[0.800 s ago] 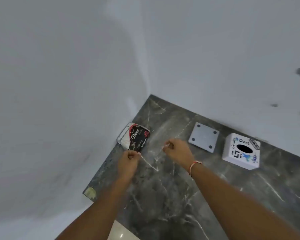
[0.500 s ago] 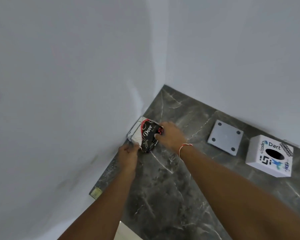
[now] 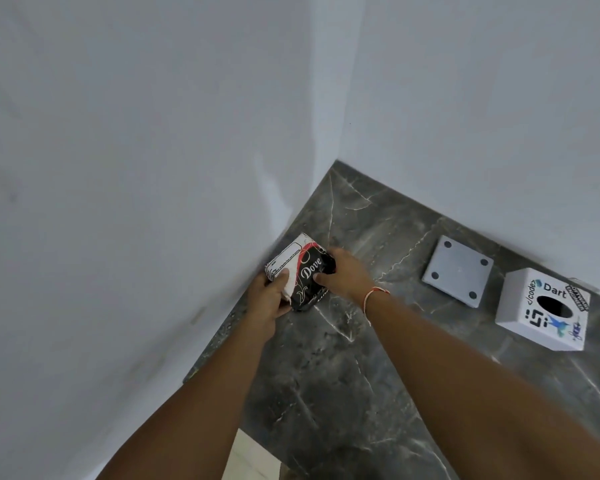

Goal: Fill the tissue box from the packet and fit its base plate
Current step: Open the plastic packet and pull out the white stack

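The task looks barely begun: the white cube tissue box with stickers [image 3: 542, 308] at four o'clock and the grey square base plate [image 3: 458, 271] beside it lie untouched on the dark marble counter [image 3: 343, 393]. Left hand [image 3: 269, 299] and right hand [image 3: 347, 275] clamp the black-and-white soft tissue packet [image 3: 302, 275] at nine o'clock, seemingly unopened.

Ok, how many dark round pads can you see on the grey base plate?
4, one near each corner of the base plate: far-left, far-right, near-left, near-right. The plate lies flat on the counter, fully in view, so none look hidden on this face.
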